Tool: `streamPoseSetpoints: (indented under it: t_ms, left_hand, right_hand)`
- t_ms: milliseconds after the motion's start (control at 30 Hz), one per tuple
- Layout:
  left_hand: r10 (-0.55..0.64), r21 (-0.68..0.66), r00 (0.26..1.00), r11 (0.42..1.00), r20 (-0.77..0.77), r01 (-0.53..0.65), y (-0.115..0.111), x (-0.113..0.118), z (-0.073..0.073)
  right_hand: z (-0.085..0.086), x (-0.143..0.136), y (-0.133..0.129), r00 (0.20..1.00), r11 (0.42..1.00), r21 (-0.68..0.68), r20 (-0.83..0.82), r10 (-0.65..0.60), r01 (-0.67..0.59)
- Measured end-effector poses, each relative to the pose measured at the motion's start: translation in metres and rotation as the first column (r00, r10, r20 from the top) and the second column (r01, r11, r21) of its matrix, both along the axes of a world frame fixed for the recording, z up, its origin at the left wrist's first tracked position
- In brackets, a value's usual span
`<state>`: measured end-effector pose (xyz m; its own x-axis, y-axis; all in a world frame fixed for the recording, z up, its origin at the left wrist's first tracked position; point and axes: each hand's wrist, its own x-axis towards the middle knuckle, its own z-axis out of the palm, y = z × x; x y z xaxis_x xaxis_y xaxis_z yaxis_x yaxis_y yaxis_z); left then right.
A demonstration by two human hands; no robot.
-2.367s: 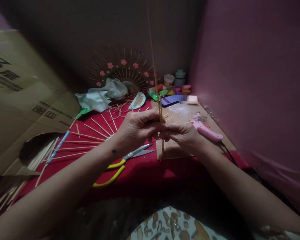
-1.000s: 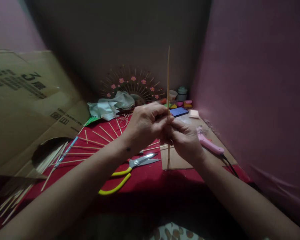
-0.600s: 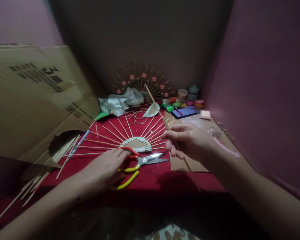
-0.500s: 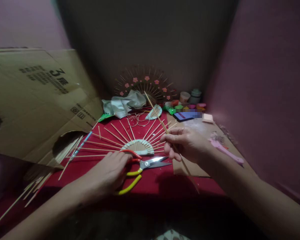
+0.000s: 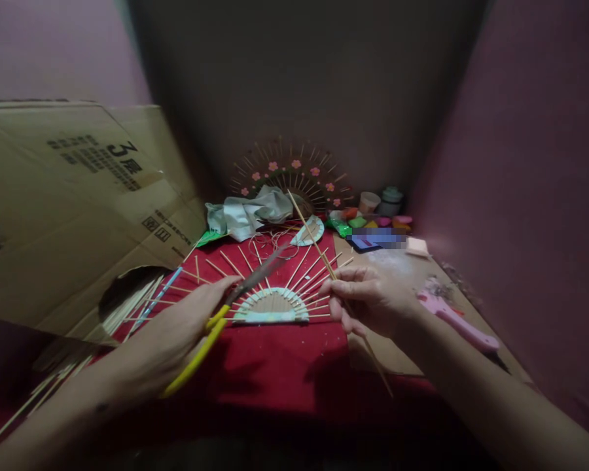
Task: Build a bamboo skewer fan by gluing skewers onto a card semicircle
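My left hand [image 5: 196, 320] is closed round the yellow-handled scissors [image 5: 228, 304], lifted off the cloth with their blades pointing up and to the right. Between the thumb and fingers of my right hand [image 5: 366, 297] are thin bamboo sticks [image 5: 314, 242], slanting from upper left to lower right; they look like two lying together. Below and between my hands lies a half-round cardboard piece [image 5: 272, 304] with a pale rim, sticks fanning out from it. Part of the fan's left side is hidden behind my left hand.
A cardboard box [image 5: 69, 229] with loose sticks [image 5: 132, 307] stands at the left. A finished flowered fan [image 5: 294, 170] leans at the back, near crumpled paper [image 5: 250, 212]. A phone [image 5: 373, 239], a white block [image 5: 416, 246] and a pink tool [image 5: 459, 324] lie at the right.
The scissors have risen off the red cloth in my left hand and turned so the blades point upward. My right hand still holds the sticks, and the view has shifted slightly.
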<state>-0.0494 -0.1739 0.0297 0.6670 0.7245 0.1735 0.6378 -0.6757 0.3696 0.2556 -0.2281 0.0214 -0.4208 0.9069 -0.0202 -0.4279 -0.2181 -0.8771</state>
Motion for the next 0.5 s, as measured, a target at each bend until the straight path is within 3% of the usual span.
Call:
streamPoseSetpoints:
  t_ms: [233,367,500]
  left_hand:
    - [-0.061,-0.065,0.989,0.997,-0.137,0.053,-0.001,0.020,0.001]
    - [-0.081,-0.115,0.993,0.991,-0.088,0.070,-0.002,0.027,0.005]
    - [-0.111,-0.165,0.994,0.980,-0.015,0.107,0.003,0.030,-0.001]
  right_hand:
    - [-0.009,0.002,-0.002,0.984,0.988,-0.035,-0.101,0.144,-0.148]
    - [-0.011,0.004,-0.004,0.973,0.986,-0.026,-0.164,0.161,-0.167]
    - [-0.011,0.001,-0.007,0.966,0.982,-0.052,-0.198,0.166,-0.179]
